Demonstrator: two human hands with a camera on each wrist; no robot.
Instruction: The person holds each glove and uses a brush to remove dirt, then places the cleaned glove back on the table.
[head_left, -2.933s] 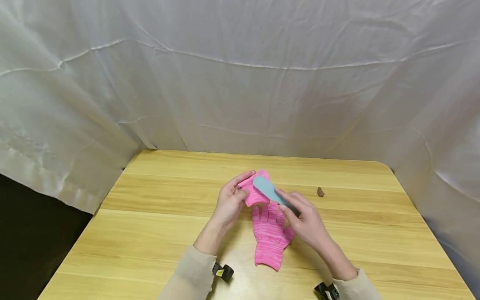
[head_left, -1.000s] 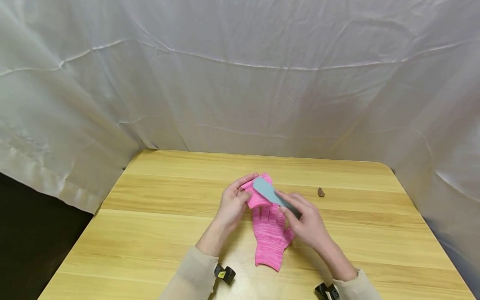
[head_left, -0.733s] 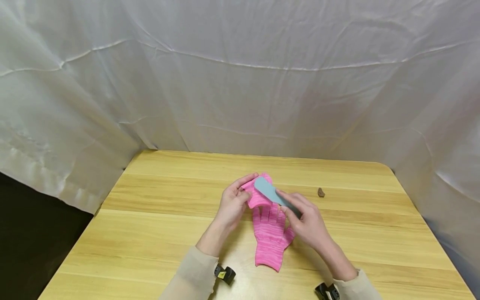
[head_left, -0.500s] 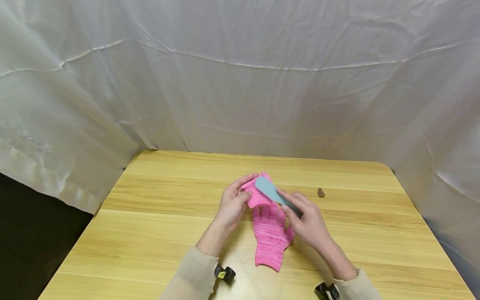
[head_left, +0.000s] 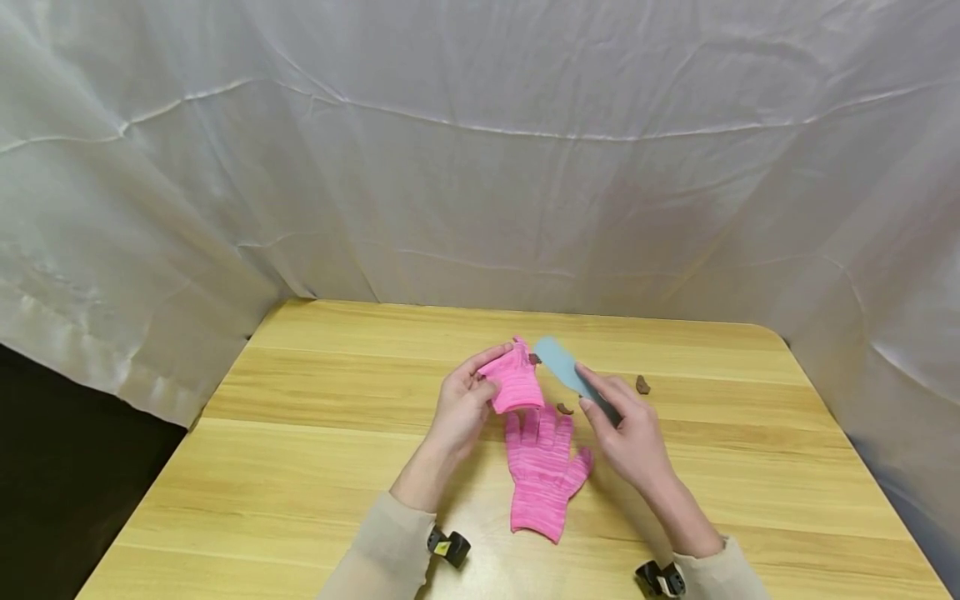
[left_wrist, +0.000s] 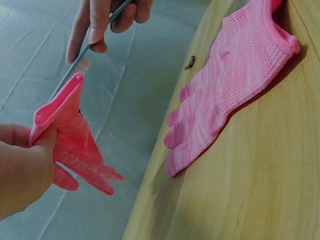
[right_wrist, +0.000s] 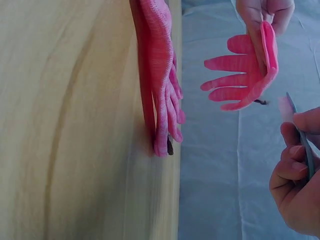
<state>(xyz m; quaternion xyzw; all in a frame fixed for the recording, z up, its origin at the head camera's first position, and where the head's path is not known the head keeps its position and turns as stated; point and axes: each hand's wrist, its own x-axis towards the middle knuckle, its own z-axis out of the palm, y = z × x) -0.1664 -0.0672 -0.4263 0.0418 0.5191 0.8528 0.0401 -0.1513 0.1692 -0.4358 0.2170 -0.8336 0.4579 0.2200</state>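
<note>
My left hand pinches a pink knit glove by its cuff, holding it above the table; in the left wrist view its fingers hang free. My right hand grips the dark handle of a flat blue-grey brush. A pale tuft, apparently bristles, shows under the brush head in the right wrist view. The brush stands apart from the held glove, on its right. A small brown clump clings to that glove's right edge. A second pink glove lies flat on the table below, fingers pointing away from me.
One brown clump lies by the lying glove's fingertips. Farther right is another brown clump. The wooden table ends at a pale hanging sheet behind and at the sides.
The brush and my right hand have moved right, off the held glove. A brown clump shows at that glove's edge, and another now shows by the lying glove's fingertips.
</note>
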